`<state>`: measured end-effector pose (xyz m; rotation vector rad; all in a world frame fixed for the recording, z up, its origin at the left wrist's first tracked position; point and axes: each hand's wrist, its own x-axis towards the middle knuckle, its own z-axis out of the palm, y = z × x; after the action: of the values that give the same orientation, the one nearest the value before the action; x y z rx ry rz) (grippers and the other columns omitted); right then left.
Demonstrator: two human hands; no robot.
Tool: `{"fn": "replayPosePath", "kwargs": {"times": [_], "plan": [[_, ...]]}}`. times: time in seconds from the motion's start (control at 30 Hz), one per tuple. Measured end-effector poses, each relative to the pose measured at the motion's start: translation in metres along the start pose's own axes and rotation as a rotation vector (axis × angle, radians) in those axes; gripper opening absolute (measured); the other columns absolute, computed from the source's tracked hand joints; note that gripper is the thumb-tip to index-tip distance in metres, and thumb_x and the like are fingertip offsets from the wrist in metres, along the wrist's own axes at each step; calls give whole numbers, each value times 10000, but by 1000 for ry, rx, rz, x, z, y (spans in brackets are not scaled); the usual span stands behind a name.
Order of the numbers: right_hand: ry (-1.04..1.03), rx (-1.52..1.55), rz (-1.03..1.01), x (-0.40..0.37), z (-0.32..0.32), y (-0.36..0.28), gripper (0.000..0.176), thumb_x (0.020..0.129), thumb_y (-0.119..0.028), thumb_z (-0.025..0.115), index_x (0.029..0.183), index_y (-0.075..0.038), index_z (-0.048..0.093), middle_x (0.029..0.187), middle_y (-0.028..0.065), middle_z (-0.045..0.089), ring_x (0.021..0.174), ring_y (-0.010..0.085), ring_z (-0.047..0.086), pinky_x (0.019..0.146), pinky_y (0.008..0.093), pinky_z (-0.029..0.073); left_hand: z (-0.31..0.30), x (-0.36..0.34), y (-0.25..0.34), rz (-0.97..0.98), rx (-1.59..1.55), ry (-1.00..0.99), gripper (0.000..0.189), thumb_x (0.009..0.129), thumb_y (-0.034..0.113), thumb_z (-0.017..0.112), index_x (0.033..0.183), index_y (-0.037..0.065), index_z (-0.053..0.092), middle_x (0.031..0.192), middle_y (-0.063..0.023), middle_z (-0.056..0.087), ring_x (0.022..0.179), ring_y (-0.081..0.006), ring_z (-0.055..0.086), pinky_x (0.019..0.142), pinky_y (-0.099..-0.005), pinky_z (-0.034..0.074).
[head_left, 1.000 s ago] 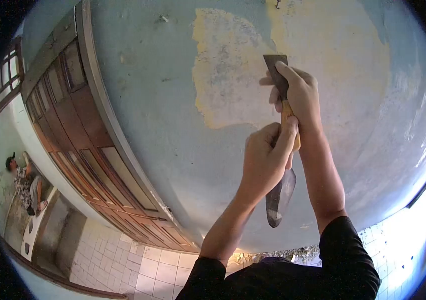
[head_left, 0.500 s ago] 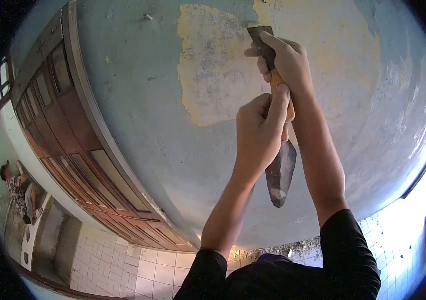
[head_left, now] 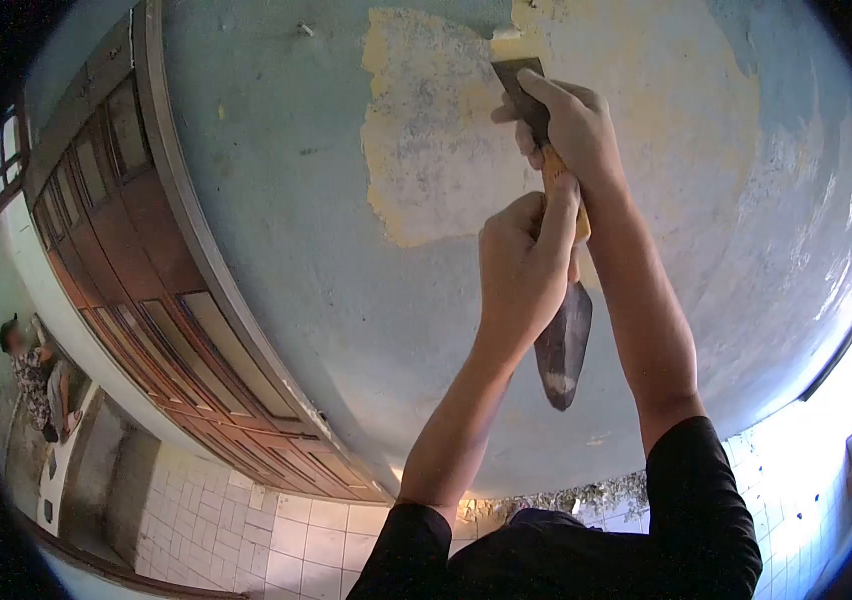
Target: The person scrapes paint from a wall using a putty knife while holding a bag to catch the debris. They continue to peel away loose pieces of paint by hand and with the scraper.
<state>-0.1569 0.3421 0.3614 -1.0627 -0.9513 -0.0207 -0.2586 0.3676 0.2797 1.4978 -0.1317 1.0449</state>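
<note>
With left hand (head_left: 526, 265) and right hand (head_left: 571, 125) clenched on the scraper (head_left: 519, 82), its blade ahead is best held shallow against the wall (head_left: 296, 200).

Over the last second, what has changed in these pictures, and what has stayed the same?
The scraper moved up the wall, along the right edge of the bare patch. The right hand and left hand rose with it and kept their grip. The pointed blade still hangs below the left hand.
</note>
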Motion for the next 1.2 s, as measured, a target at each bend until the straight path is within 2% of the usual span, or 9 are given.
{"fn": "replayPosePath", "kwargs": {"times": [0.1,0.27,0.53,0.67,0.73,0.83,0.87,1.1,1.2], "plan": [[11,-64,-122,33,12,-13,333,1027,-251,630,969,66,717,800,162,745,475,125,556,404,272,421,1,21,14,73,-19,60,612,1032,506,595,627,49,548,544,-1,489,502,-89,454,492,-287,339],[-62,-19,-84,18,7,-7,341,1027,-242,630,1001,88,713,807,165,749,492,130,584,410,274,440,3,4,10,-6,-42,55,604,1028,499,602,625,55,524,561,-5,476,510,-90,432,497,-288,321],[-79,-11,-135,52,22,-27,334,1034,-246,617,1000,77,697,831,169,758,563,162,648,462,296,487,0,28,32,68,-36,66,598,1013,538,599,666,53,553,580,2,468,551,-104,425,556,-298,326],[-73,-81,-95,16,13,-9,338,1042,-263,612,980,59,697,845,156,754,599,168,665,489,306,493,-9,23,8,28,-31,94,561,1033,486,591,677,53,579,598,1,490,547,-95,423,547,-300,320],[-109,48,64,-6,15,-17,328,1046,-259,610,964,46,698,839,139,741,607,171,663,520,317,503,-9,23,13,32,-68,105,549,1053,458,569,703,38,611,605,0,491,548,-99,413,536,-314,313],[-118,-42,13,20,18,-28,302,1048,-238,605,963,36,699,823,130,726,612,171,649,537,310,518,-8,45,19,83,46,100,557,1057,456,554,709,26,616,599,-1,486,549,-102,412,527,-321,311],[-117,-44,16,19,17,-27,302,1048,-238,605,963,36,699,823,130,726,612,171,649,537,310,518,-6,49,22,115,-13,140,526,1058,325,579,676,-33,619,526,-30,507,490,-94,459,479,-324,350],[-110,-9,14,29,19,-29,303,1031,-254,638,971,35,707,806,129,721,620,139,623,513,292,512,-8,48,18,143,143,169,528,1050,341,572,699,-47,647,541,-44,529,488,-103,498,489,-319,376],[-121,15,0,24,25,-44,311,1023,-260,645,941,32,717,803,124,719,617,138,624,509,297,514,-8,47,47,75,38,118,560,1043,477,556,700,35,593,601,-6,509,551,-102,428,536,-310,322]]}}
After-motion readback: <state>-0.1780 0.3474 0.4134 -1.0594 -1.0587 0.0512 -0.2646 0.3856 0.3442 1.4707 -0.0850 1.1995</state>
